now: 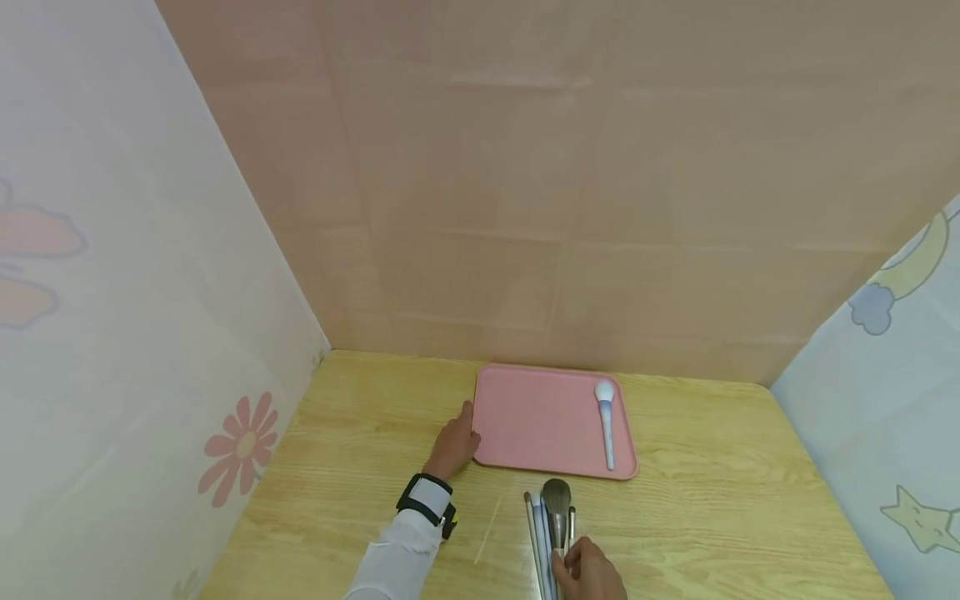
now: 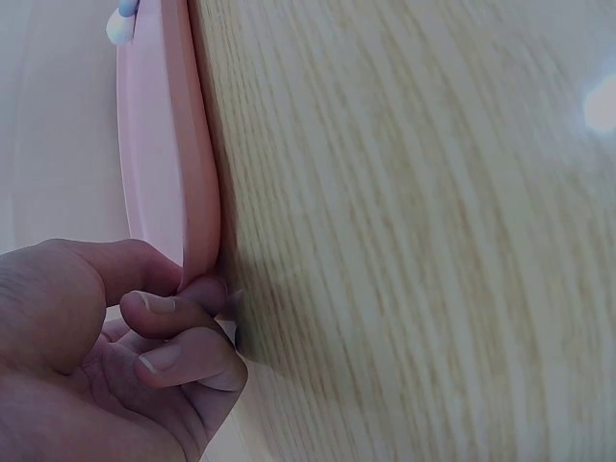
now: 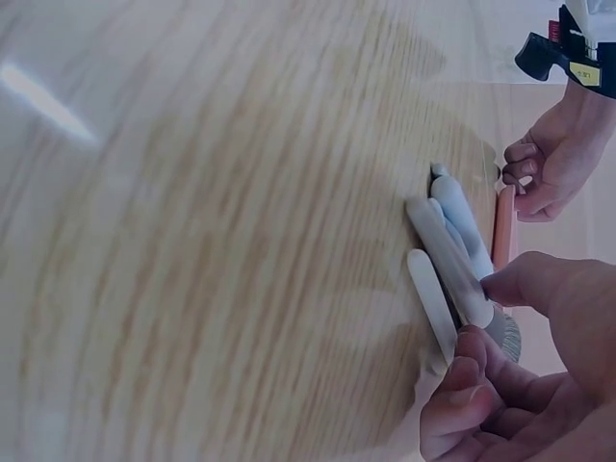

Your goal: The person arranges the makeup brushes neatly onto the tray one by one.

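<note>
My left hand (image 1: 452, 443) holds the left rim of a pink tray (image 1: 536, 421); in the left wrist view its thumb and index finger (image 2: 130, 269) pinch the tray's corner. On the tray's right side lies a makeup brush (image 1: 606, 425) with white bristles and a blue-white handle. Nearer the front, my right hand (image 1: 591, 573) pinches a large makeup brush (image 1: 557, 498) with dark, fluffy bristles by its handle. Beside it lie several slimmer brushes, among them a blue-handled brush (image 3: 464, 219) and a thin pale-handled brush (image 3: 433, 298). The right palm is partly hidden in the head view.
The wooden table (image 1: 712, 492) runs back to a brown-pink sheet (image 1: 525, 208). Patterned white sheets (image 1: 135, 292) stand on the left and right sides. A strap with a camera (image 1: 429, 500) circles the left wrist.
</note>
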Action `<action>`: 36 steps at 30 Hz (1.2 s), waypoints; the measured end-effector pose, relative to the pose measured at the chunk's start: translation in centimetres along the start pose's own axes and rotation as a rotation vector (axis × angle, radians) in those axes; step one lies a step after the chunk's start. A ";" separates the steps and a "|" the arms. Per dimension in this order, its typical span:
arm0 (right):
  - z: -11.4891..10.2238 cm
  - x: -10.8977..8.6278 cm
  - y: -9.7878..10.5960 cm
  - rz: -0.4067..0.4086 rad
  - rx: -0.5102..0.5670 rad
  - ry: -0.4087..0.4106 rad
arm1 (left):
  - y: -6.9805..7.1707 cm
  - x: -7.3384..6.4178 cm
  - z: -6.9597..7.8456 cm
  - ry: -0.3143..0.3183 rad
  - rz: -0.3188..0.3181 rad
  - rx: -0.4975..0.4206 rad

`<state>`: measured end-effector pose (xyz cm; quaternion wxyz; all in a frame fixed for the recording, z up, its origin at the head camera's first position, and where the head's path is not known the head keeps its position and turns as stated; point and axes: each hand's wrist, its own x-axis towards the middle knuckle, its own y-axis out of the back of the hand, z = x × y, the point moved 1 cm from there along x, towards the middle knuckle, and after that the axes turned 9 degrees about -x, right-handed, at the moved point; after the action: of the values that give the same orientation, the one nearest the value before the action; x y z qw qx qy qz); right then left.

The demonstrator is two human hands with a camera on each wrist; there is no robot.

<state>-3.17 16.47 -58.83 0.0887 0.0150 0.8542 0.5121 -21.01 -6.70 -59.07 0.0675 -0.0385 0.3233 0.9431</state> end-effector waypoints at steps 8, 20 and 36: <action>0.1 0.2 -0.2 -0.017 -0.008 0.004 | -0.1 0.0 0.0 -0.006 -0.002 -0.011; 0.3 0.4 -0.4 -0.030 -0.045 0.017 | -0.2 0.1 0.2 -0.015 -0.004 -0.018; 0.2 0.9 -0.6 -0.012 -0.074 0.058 | -0.1 0.1 0.2 -0.036 0.013 -0.019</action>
<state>-3.95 16.40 -59.59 0.0674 -0.0081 0.8370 0.5430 -21.07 -6.54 -59.00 0.0665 -0.0200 0.3135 0.9470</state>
